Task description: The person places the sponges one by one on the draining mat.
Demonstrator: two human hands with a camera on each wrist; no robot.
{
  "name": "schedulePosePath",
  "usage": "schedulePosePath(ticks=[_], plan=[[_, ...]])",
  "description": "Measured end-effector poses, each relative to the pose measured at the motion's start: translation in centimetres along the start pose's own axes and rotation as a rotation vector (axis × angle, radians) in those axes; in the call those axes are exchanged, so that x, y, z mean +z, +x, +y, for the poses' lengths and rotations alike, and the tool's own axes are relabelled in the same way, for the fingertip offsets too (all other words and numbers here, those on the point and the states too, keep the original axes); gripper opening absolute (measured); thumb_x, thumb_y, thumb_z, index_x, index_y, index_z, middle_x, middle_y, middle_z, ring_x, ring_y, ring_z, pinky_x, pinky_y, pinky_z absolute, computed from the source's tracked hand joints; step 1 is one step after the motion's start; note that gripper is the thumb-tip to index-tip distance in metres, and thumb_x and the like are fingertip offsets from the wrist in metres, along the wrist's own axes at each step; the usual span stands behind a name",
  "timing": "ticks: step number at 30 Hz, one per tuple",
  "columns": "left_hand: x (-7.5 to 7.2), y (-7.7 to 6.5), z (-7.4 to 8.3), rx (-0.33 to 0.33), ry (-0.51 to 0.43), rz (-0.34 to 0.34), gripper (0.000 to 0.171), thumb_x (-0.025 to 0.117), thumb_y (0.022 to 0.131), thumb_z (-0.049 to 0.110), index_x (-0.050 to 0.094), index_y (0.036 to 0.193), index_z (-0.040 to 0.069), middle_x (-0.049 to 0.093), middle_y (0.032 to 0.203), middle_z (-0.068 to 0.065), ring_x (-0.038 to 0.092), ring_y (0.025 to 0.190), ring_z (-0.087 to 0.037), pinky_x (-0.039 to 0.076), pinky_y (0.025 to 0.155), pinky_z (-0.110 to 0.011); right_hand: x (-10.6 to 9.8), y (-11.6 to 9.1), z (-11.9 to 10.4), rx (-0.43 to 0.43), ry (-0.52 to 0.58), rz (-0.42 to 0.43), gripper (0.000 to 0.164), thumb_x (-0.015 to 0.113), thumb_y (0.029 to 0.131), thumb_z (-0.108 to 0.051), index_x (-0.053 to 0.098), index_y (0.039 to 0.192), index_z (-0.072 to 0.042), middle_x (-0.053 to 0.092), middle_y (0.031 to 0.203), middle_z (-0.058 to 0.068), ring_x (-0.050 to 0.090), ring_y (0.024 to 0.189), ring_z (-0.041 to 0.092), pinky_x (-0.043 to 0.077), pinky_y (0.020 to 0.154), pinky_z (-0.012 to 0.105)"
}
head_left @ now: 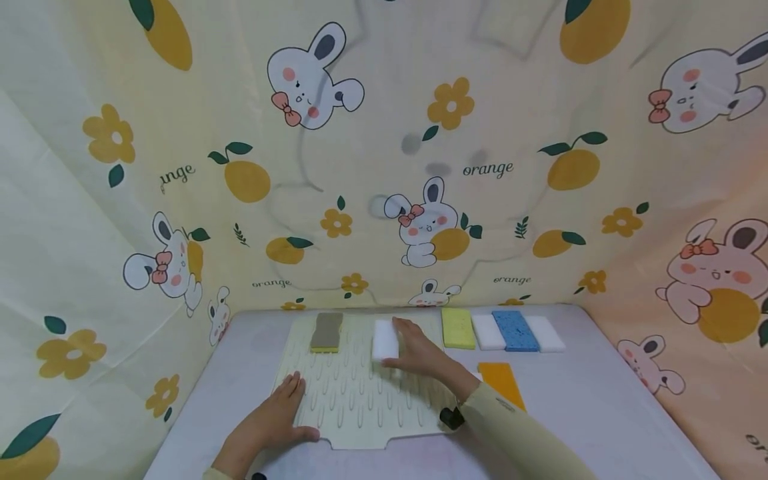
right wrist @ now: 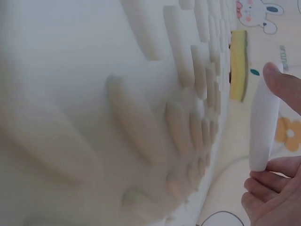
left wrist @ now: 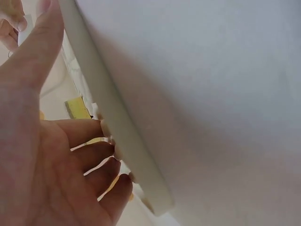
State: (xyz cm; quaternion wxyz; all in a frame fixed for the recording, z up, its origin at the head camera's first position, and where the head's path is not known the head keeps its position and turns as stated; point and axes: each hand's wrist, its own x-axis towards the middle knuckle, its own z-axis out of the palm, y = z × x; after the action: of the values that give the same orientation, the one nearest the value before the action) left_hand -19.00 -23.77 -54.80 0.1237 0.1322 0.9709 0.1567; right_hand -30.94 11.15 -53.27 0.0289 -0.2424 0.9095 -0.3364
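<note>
A cream ridged mat [head_left: 360, 430], with rows of long raised bumps, lies in front of me. My left hand [head_left: 273, 417] rests on its lower left corner, fingertips at the edge in the left wrist view. Over the mat's upper middle, my right hand [head_left: 420, 351] pinches a white sponge block [head_left: 384, 340] between thumb and fingers. The right wrist view shows that white block [right wrist: 264, 125] held on edge above the ridges. At the mat's upper left lies a two-layer sponge [head_left: 327, 330], grey-brown on top and yellow beneath.
Right of the mat, a yellow-green sponge [head_left: 458, 328], a white block [head_left: 489, 333], a blue sponge [head_left: 515, 331] and another white block [head_left: 546, 333] form a row. An orange sponge [head_left: 503, 383] lies nearer, partly behind the right sleeve. A printed curtain [head_left: 372, 153] surrounds the table.
</note>
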Motion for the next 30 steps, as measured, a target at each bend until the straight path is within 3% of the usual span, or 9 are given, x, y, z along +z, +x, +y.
schedulePosePath(ticks=[12, 25, 30], plan=[[-0.2, 0.4, 0.4, -0.022, -0.012, -0.006, 0.12, 0.089, 0.078, 0.061, 0.04, 0.157, -0.014, 0.029, 0.17, -0.033, 0.024, 0.16, -0.048, 0.029, 0.128, -0.061, 1.4, 2.2, -0.3, 0.005, -0.083, -0.026, 0.113, 0.091, 0.086, -0.046, 0.029, 0.165, 0.006, 0.039, 0.165, 0.029, 0.038, 0.153, 0.044, 0.037, 0.125, 0.056], [0.3, 0.4, -0.2, 0.022, 0.007, 0.034, 0.119, 0.086, 0.08, 0.063, 0.04, 0.156, -0.016, 0.03, 0.169, -0.034, 0.026, 0.16, -0.048, 0.03, 0.127, -0.061, 2.1, 3.7, -1.0, 0.059, -0.042, -0.071, 0.115, 0.09, 0.087, -0.048, 0.026, 0.167, 0.004, 0.036, 0.169, 0.025, 0.035, 0.156, 0.04, 0.033, 0.129, 0.054], [0.2, 0.5, 0.0, 0.007, 0.021, 0.024, 0.119, 0.086, 0.08, 0.064, 0.04, 0.157, -0.014, 0.031, 0.169, -0.033, 0.026, 0.16, -0.047, 0.03, 0.128, -0.06, 2.4, 4.7, -1.0, 0.071, -0.054, -0.087, 0.116, 0.09, 0.087, -0.049, 0.025, 0.168, 0.003, 0.034, 0.17, 0.023, 0.034, 0.158, 0.039, 0.032, 0.129, 0.052]])
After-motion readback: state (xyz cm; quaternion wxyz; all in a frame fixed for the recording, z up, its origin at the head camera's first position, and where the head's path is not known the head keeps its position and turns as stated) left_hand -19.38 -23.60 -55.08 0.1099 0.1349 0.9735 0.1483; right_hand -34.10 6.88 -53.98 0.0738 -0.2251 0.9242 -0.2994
